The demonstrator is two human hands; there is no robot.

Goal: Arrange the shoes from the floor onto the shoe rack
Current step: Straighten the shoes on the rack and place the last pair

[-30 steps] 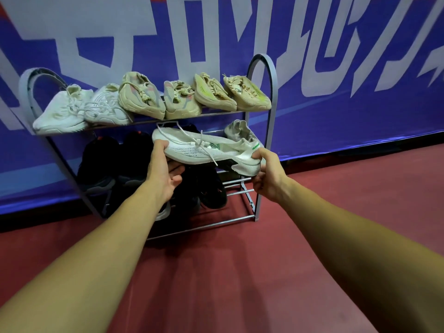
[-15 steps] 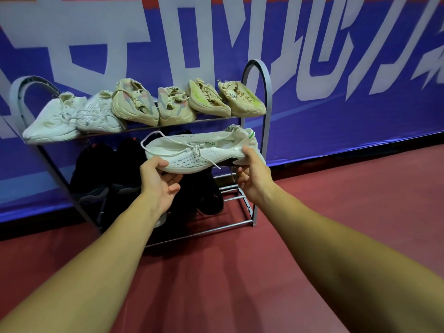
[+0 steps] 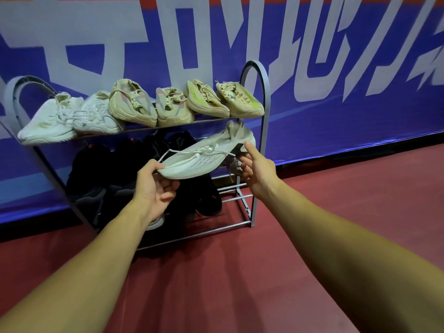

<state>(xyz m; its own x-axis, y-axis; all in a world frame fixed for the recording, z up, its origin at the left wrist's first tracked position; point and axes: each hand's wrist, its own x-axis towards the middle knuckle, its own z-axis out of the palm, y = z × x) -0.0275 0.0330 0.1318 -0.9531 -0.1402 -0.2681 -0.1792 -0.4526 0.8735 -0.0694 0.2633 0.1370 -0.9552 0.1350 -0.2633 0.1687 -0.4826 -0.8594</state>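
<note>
The left hand (image 3: 153, 186) pinches the toe of a white shoe (image 3: 201, 159), thumb on top and fingers curled beneath. The right hand (image 3: 258, 171) holds the heel end, thumb raised against it and fingers curled under. The shoe hangs tilted, heel higher, in front of the right part of the shoe rack (image 3: 265, 131), just under its top shelf. Six pale shoes (image 3: 134, 104) line that shelf; black shoes (image 3: 96, 169) fill the lower left. The rack stands on a red floor (image 3: 240, 272) against a blue banner (image 3: 336, 68).
</note>
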